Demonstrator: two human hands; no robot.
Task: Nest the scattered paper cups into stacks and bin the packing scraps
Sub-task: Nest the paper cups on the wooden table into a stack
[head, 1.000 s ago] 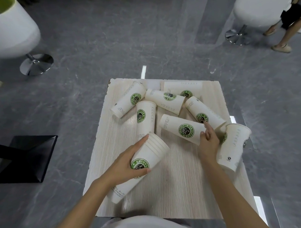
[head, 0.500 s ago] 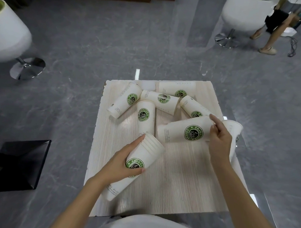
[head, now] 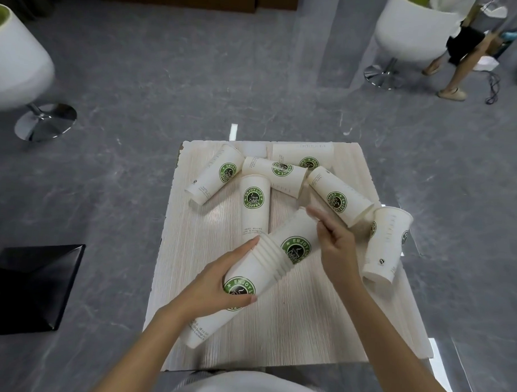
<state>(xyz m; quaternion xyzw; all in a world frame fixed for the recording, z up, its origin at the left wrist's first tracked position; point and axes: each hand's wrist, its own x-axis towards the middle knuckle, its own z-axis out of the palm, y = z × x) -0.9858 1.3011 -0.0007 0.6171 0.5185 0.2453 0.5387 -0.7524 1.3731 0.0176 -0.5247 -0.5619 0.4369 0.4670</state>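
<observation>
My left hand (head: 216, 285) grips a nested stack of white paper cups (head: 248, 271) with green logos, tilted over the wooden table (head: 305, 329). My right hand (head: 334, 242) holds a single cup (head: 297, 238) whose lower end sits inside the stack's open mouth. Several loose cups lie on their sides at the table's far end, among them one (head: 254, 201) just beyond the stack and one (head: 339, 195) to the right. An upright cup (head: 386, 244) stands at the right edge.
Two white pedestal chairs stand on the grey floor, one (head: 18, 61) at far left and one (head: 415, 25) at far right. A black angular object (head: 34, 284) sits left of the table. A person's legs (head: 452, 70) show at top right.
My right hand picked up the cup that lay at the table's right, swung it round and pushed its base into the mouth of the stack. The left hand kept holding the stack.
</observation>
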